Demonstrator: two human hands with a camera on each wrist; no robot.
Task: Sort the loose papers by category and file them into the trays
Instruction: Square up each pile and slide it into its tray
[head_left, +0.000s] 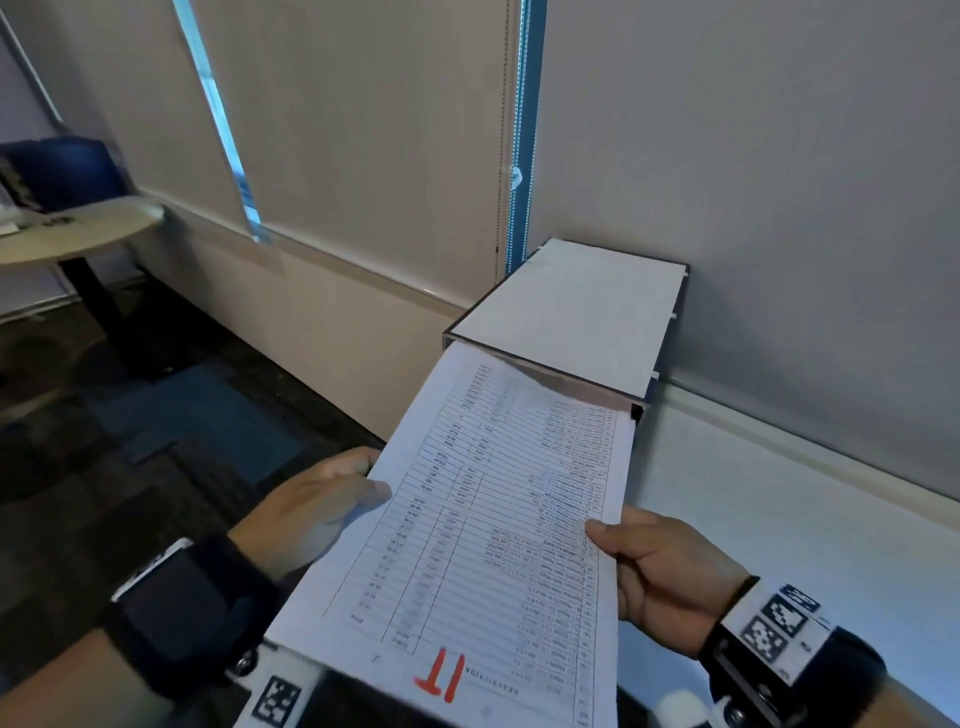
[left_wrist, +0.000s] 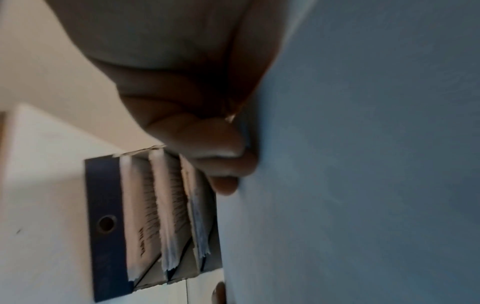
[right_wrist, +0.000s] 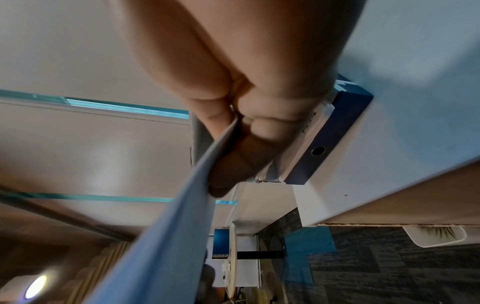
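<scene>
the left hand curled its fingers against a pale sheet; left of it, blurred, stood blue trays stacked with papers.

The head camera is looking down from above at the white printed table sheet and the stacked blue-edged paper trays. Each wrist camera is peering along its fingers, very close beneath the sheet. All three are sharing those trays, seen front-on from the wrists.
</scene>
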